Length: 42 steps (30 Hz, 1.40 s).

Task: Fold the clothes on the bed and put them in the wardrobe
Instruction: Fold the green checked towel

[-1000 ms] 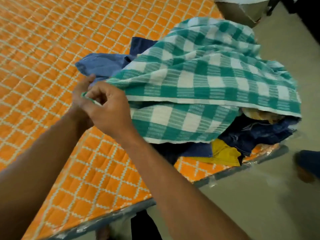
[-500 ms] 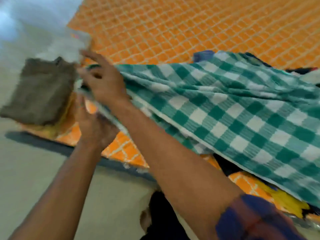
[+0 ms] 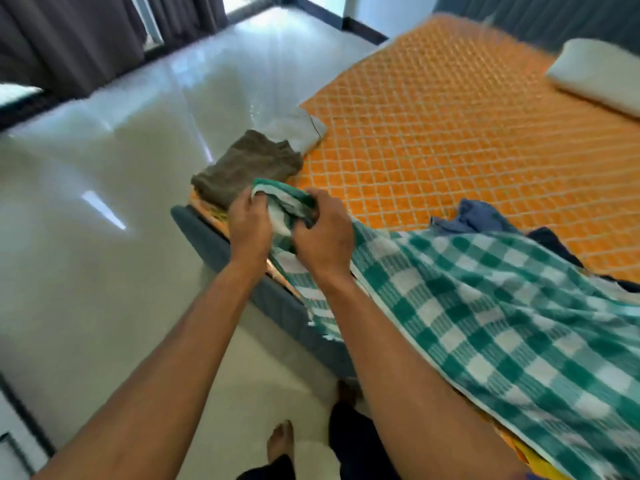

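A green-and-white checked cloth stretches from the pile of clothes at the right toward the bed's near corner. My left hand and my right hand both grip its bunched end close together above the bed's edge. Under the cloth lie a blue garment and dark clothes, mostly hidden. A folded grey-brown cloth sits on the corner of the orange quilted bed, just beyond my hands, with a folded pale cloth behind it.
A white pillow lies at the bed's far right. The grey bed frame runs below my hands. Glossy pale floor spreads to the left, with dark curtains at the back. My bare foot stands near the frame.
The view has swung left and up, showing the floor and the bed's corner. Both hands have come together on the cloth's end, dragging it toward the corner beside the folded grey-brown cloth.
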{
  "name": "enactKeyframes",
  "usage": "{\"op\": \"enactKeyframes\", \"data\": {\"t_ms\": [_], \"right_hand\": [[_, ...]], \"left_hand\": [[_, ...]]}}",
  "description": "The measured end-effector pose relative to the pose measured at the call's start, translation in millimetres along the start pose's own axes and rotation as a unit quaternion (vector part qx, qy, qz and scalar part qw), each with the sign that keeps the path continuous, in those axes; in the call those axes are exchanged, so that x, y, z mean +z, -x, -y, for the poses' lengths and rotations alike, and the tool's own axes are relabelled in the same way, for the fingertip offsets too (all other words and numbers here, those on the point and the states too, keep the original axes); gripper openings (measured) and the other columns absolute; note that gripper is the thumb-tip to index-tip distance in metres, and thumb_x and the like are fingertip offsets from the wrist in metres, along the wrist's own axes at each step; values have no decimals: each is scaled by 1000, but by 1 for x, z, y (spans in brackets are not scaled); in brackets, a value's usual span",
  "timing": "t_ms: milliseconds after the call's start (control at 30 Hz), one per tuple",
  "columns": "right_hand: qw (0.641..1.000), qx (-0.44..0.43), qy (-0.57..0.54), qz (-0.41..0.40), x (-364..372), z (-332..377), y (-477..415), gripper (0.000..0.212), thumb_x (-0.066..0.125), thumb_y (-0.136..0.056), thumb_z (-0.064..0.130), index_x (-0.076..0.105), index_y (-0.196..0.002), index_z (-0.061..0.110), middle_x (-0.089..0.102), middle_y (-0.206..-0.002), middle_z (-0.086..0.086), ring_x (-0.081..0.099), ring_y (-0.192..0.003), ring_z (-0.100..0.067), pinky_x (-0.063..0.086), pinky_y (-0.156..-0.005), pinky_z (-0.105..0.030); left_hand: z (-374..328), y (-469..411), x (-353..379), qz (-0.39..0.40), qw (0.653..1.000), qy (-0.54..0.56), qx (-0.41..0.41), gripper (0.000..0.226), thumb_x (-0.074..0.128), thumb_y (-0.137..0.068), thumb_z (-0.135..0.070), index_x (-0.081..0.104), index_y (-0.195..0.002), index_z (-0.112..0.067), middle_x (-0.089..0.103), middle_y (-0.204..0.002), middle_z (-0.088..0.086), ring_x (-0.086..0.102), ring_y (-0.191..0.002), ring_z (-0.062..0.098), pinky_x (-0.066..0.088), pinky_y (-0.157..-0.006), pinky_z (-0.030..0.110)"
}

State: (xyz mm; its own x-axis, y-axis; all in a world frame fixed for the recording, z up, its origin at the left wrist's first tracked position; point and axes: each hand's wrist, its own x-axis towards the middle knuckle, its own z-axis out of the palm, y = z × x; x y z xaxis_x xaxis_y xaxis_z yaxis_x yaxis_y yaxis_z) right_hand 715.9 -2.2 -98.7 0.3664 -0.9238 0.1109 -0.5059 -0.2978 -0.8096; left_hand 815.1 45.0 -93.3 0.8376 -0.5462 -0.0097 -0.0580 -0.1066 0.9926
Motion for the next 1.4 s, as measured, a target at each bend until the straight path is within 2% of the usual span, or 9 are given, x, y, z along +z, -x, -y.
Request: {"op": "enactKeyframes", "data": {"t_ms": [167,433,633,833,967,1033,1167,1300,1400], "right_hand": [[977,2,210,40,-37,-28,4,40,65,-79,11,67,-118,21,54,-113,-7,50,-103,-32,36,-69,-36],[965,-35,240,99,-124,-104,-17,53,68,-79,5,63,-129,23,64,-121,-7,65,-100,-39,50,-70,-41],[963,136,232,12,-244,-203,-68,42,63,-87,5,64,-127,20,73,-108,-13,66,-85,-39,45,-59,-35],[947,308,84,-27,-297,-224,-100,19,48,-100,8,57,-83,12,45,-64,-8,39,-58,-27,26,-54,-36],[985,152,-66,57,-269,-155,-126,20,51,-92,7,64,-82,20,60,-70,-2,55,-63,-10,39,-58,-28],[984,32,-135,116,-261,-96,-143,25,56,-89,7,61,-71,22,53,-59,13,45,-48,6,34,-48,-21],[962,-132,-159,176,-271,-19,-177,44,62,-83,12,39,-50,29,36,-47,17,31,-49,1,25,-49,-26],[967,-145,-34,206,-286,-50,-186,39,64,-85,28,47,-50,30,43,-51,13,41,-53,-3,29,-53,-26],[966,-62,168,189,-282,-146,-159,34,58,-92,34,54,-61,20,48,-77,-6,41,-66,-24,30,-60,-31]], "left_hand": [[-46,17,-67,57,989,-99,93,20,57,-95,-17,70,-79,-21,65,-67,-12,59,-63,6,49,-59,30],[-42,19,-89,-192,977,-92,-28,24,57,-94,-21,64,-72,-24,59,-70,-7,54,-67,13,47,-63,31],[-65,12,-6,-211,972,-83,-63,23,56,-92,-25,61,-70,-23,55,-67,-9,51,-65,12,41,-61,26],[-75,28,79,-144,976,-121,-110,20,58,-96,-28,64,-77,-25,66,-92,10,58,-78,19,46,-69,31],[-86,49,140,-29,984,-136,-112,25,57,-98,-30,65,-74,-28,69,-85,9,64,-77,23,52,-70,36],[-112,49,171,-10,989,-117,-85,26,56,-100,-28,66,-76,-29,70,-84,6,62,-73,13,50,-67,28],[-182,35,200,-50,997,-63,21,25,58,-100,-25,64,-77,-20,56,-68,0,48,-56,6,41,-55,25],[-169,48,194,28,979,-196,55,18,61,-100,-26,73,-104,-13,56,-71,-6,48,-56,-1,41,-57,14],[-102,86,185,130,931,-340,-21,29,65,-96,-22,70,-122,-10,71,-108,6,67,-98,14,53,-87,33]]}}
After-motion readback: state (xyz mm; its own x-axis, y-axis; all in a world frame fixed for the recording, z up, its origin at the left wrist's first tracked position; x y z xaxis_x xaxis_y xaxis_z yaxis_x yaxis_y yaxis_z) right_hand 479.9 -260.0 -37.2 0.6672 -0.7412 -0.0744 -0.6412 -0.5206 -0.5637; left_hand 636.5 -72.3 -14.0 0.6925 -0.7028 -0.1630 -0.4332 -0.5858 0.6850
